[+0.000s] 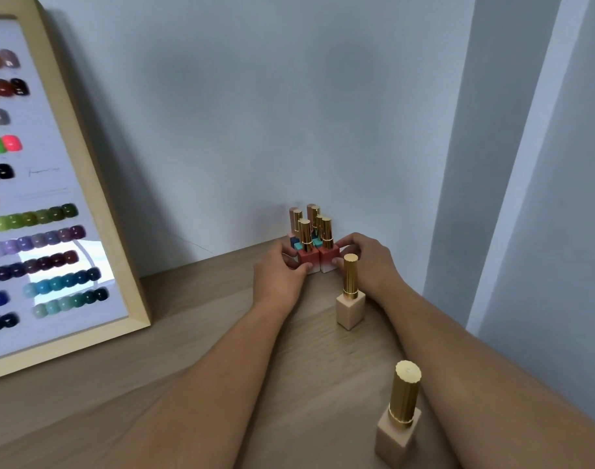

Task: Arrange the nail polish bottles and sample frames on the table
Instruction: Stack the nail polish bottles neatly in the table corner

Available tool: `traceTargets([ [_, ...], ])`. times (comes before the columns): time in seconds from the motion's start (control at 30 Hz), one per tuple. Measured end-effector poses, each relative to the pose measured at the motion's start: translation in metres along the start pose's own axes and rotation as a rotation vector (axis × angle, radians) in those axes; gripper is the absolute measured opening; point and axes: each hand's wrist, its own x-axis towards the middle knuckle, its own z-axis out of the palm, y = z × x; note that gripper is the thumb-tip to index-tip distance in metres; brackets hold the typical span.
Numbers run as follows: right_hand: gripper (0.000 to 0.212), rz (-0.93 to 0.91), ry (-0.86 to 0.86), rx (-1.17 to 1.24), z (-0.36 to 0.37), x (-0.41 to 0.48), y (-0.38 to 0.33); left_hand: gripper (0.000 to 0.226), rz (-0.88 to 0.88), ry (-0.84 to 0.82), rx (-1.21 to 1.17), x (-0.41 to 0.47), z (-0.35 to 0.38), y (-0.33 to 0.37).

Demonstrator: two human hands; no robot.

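Gripping: left hand (pixel 278 275) and right hand (pixel 367 262) pinch the cluster of bottles (pixel 311 240) from both sides.
Cluster: upright, gold caps up, at the table's (pixel 194 333) far edge against the wall.
Beige bottles: nearer (pixel 399 414) and farther (pixel 350 292) stand upright toward the right edge.
Sample frame (pixel 96 184): leans on the wall at the left, long axis up.

Both forearms and hands (pixel 323 269) are bare, without sleeves.
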Motion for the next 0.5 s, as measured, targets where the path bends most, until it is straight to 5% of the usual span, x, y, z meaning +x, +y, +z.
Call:
traceTargets([
  [0.27, 0.049, 0.009, -0.022, -0.048, 0.0047, 0.0049, -0.0011, 0.025, -0.012, -0.002, 0.002, 0.0007, 0.0016, 0.0018],
  [0.5, 0.043, -0.023, -0.048, -0.107, 0.0045, 0.0041, -0.0061, 0.025, -0.002, 0.003, 0.001, 0.0012, 0.0023, 0.0008],
])
